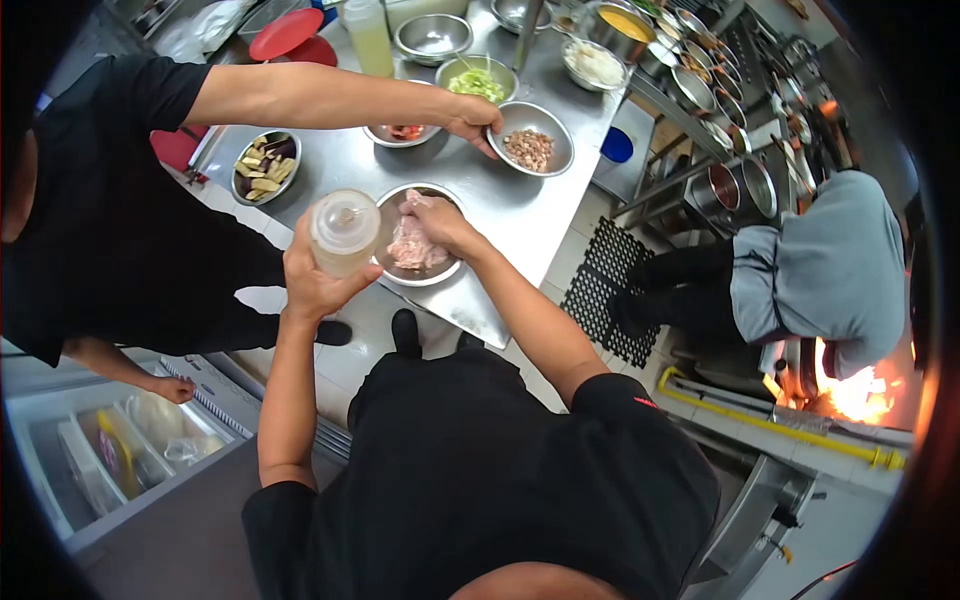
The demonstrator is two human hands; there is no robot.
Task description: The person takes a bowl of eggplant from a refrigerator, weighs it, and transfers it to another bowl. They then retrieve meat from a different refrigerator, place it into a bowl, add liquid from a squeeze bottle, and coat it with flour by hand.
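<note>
My left hand (318, 272) is wrapped round a clear squeeze bottle (343, 232) with a pale lid, held upright beside a steel bowl (425, 278). In that bowl lies pale pink raw meat (412, 245). My right hand (440, 222) reaches in from the right, its fingers closed on the meat. Behind it, a co-worker's hand (475, 122) holds the rim of a bowl of chopped brown pieces (529, 150). A bowl with red pieces (400, 132) is partly hidden under the co-worker's forearm.
On the steel table (560, 215) stand bowls of eggplant pieces (266, 168), green slices (477, 84) and white shreds (594, 64). A co-worker (60, 210) stands at left beside an open drawer (140, 440). Another person (825, 265) bends near flames (860, 390) at right.
</note>
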